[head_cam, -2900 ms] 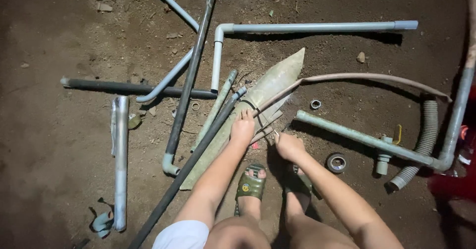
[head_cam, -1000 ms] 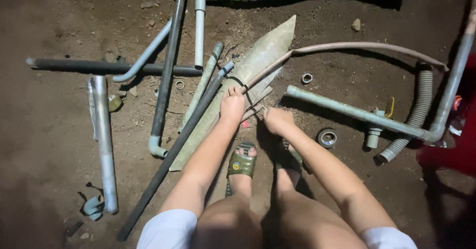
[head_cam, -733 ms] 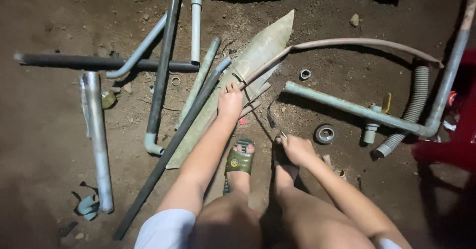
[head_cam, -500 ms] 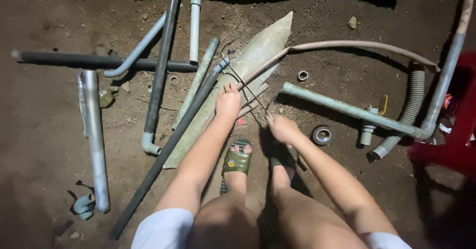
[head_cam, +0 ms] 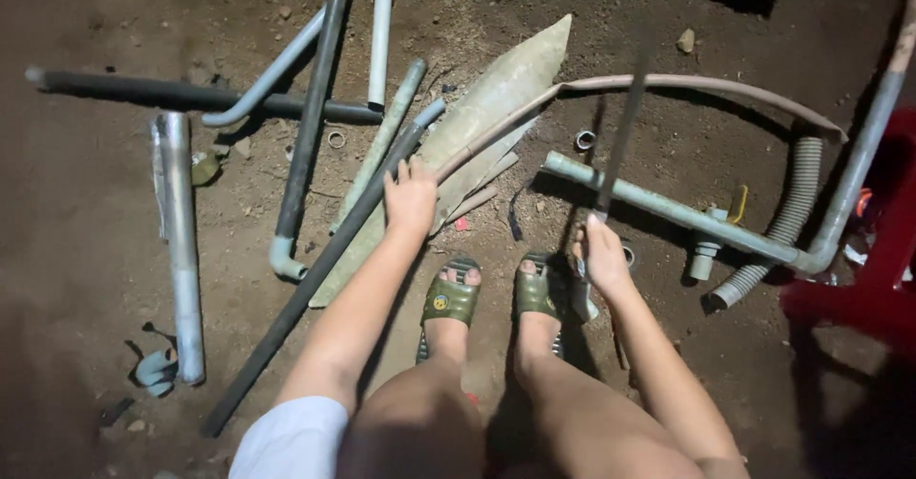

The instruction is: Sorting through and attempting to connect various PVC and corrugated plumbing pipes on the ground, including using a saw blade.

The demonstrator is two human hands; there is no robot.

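Observation:
My left hand lies flat with fingers spread on a long dark pipe, where it crosses a big dried leaf sheath. A thin grey pipe runs just left of that hand. My right hand is closed on the handle of a long thin dark saw-like tool. The tool is lifted, points away from me and is blurred. It hangs over a grey pipe lying on the dirt. My feet in green sandals are between the hands.
Dirt ground strewn with pipes: a thick metal tube at left, a black pipe lying across, a bent grey pipe at the top. A corrugated hose and a red plastic object are at right. A small ring lies loose.
My right hand has picked the saw-like tool up from beside the leaf sheath and raised it, moving right. My left hand has stayed on the dark pipe.

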